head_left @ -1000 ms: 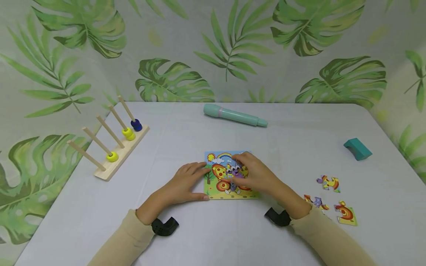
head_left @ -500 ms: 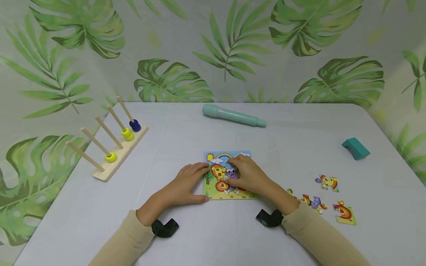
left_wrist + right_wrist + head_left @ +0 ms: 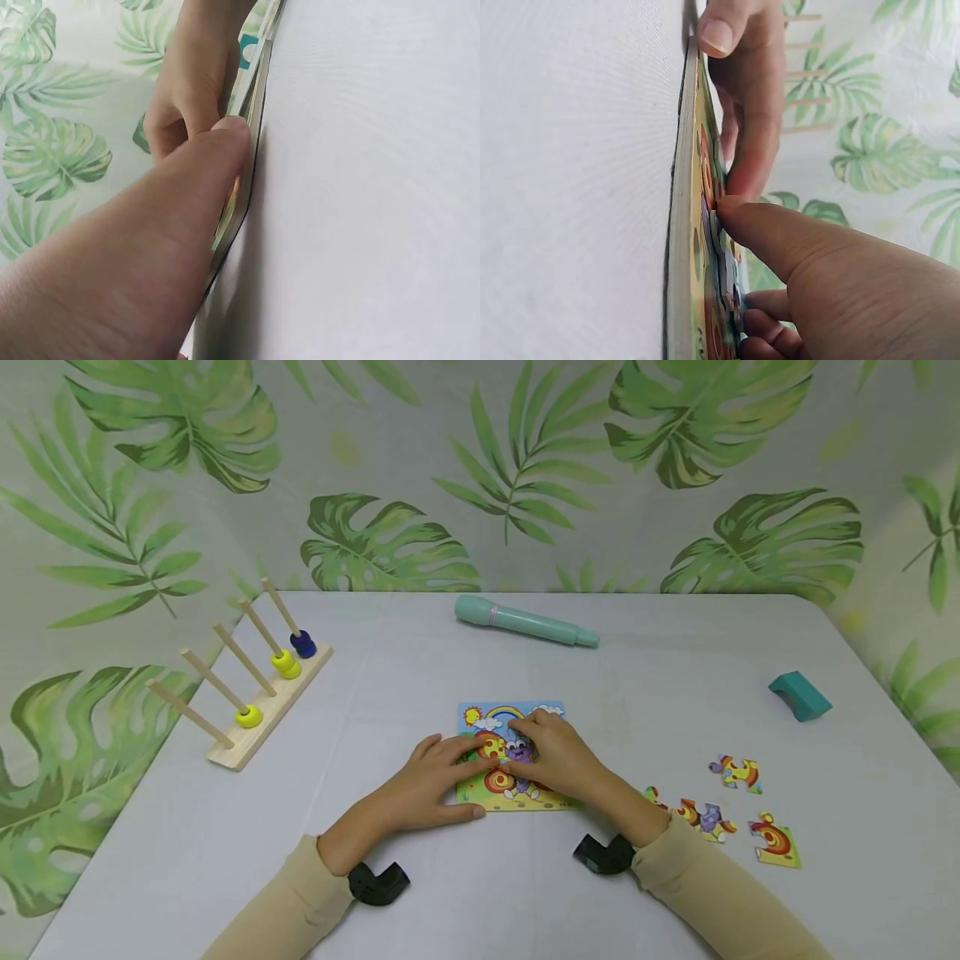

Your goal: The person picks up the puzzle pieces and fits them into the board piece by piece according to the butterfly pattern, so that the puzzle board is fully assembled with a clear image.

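Observation:
A square jigsaw puzzle [image 3: 483, 795] with a cartoon butterfly, sun and rainbow lies flat on the table in the head view. My left hand [image 3: 431, 783] rests over its left side, fingers extended across the picture and the thumb at the near edge. Over the right half, my right hand [image 3: 562, 758] curls thumb and fingers around a puzzle piece [image 3: 725, 262], which sits slightly raised above its neighbours in the right wrist view. The hand covers most of that piece from above. In the left wrist view, the left thumb [image 3: 234, 129] touches the puzzle board's edge.
Several loose puzzle pieces [image 3: 777, 843] lie to the right, some partly behind the right forearm. A teal arch block [image 3: 801, 695] is farther right. A mint-green toy microphone [image 3: 525, 622] lies at the back. A wooden peg stand [image 3: 270, 710] with yellow and blue rings stands left.
My left hand has slid right, its fingers now reaching farther over the puzzle, close to the right thumb. The right hand has shifted slightly left on the picture.

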The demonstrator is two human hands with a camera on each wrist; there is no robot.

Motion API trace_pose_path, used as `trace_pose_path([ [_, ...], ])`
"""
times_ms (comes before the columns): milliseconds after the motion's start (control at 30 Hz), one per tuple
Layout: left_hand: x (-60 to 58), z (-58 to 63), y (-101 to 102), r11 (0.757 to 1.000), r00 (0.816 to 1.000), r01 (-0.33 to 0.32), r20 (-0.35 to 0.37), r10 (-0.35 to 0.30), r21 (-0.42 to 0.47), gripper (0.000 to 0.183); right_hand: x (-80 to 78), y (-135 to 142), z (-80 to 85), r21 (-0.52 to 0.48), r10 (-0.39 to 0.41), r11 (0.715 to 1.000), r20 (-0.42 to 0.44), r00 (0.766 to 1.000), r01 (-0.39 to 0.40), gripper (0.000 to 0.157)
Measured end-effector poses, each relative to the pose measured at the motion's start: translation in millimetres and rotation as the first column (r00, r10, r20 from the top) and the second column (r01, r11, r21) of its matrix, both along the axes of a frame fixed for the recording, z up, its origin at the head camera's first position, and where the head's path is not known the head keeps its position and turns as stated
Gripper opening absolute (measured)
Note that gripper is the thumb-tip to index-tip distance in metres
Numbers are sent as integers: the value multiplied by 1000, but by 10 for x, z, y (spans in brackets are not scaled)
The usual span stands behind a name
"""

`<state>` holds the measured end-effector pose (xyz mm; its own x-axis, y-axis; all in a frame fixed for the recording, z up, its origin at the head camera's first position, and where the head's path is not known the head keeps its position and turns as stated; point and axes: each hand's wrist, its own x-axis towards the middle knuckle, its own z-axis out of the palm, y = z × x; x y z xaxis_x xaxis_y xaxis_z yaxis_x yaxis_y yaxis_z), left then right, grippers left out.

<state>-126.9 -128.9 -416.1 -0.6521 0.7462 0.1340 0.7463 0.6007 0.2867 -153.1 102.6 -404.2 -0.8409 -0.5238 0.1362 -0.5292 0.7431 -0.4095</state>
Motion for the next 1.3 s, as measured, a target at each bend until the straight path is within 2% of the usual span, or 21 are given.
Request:
trace_pose_path([
  [133,-4,-17,10,999,1000,-10,-7,10,-35,62,-2,14,6,-5,10,1000,29,1000,-10,63],
  [233,0,-16,17,999,1000,-19,-1,19,-41,63,-11,40,29,-28,34,999,81,996,-32,64],
  [367,10,-1,26,999,1000,-26,-1,26,-40,62,-23,98,68,-122,73,991,204,976,-49,61],
  [467,13,8,34,999,1000,-28,-8,28,-41,62,-38,138,78,-165,96,985,258,961,-54,59],
  [767,-3,-12,49,998,999,-43,-30,41,-42,61,-62,165,61,-192,108,980,274,956,-56,55],
  [933,-12,2,80,999,999,-30,-39,29,-30,61,-62,167,56,-209,112,976,271,956,-56,55],
  [1300,-48,58,144,996,999,-24,-27,22,-80,59,-71,174,21,-195,94,980,266,959,-41,54],
])
